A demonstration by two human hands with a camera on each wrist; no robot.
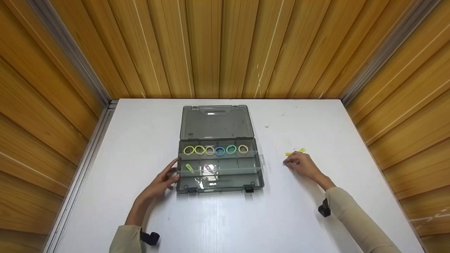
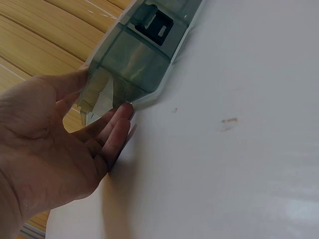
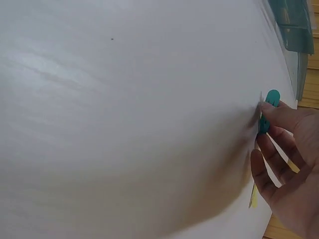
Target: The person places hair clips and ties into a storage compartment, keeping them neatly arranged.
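My left hand (image 1: 160, 182) rests against the left side of a grey see-through compartment box (image 1: 219, 183), fingers at its wall and thumb near the front corner. In the left wrist view, that hand's fingers touch the box's corner beside a dark latch (image 2: 155, 27). Right of the box, my right hand (image 1: 304, 166) pinches a teal snap hair clip (image 3: 272, 97) between thumb and fingers, close over the white table. Yellow hair clips (image 1: 301, 150) lie just beyond the right hand, partly hidden by it. A yellow-green hair clip (image 1: 190, 168) and a pink hair clip (image 1: 208, 168) lie in the middle row.
The box's lid (image 1: 216, 124) lies open toward the back. Several coloured rings, among them a blue ring (image 1: 216, 151), stand along the back row. Wood-patterned walls (image 1: 225, 49) enclose the white table (image 1: 218, 225) at the back and sides.
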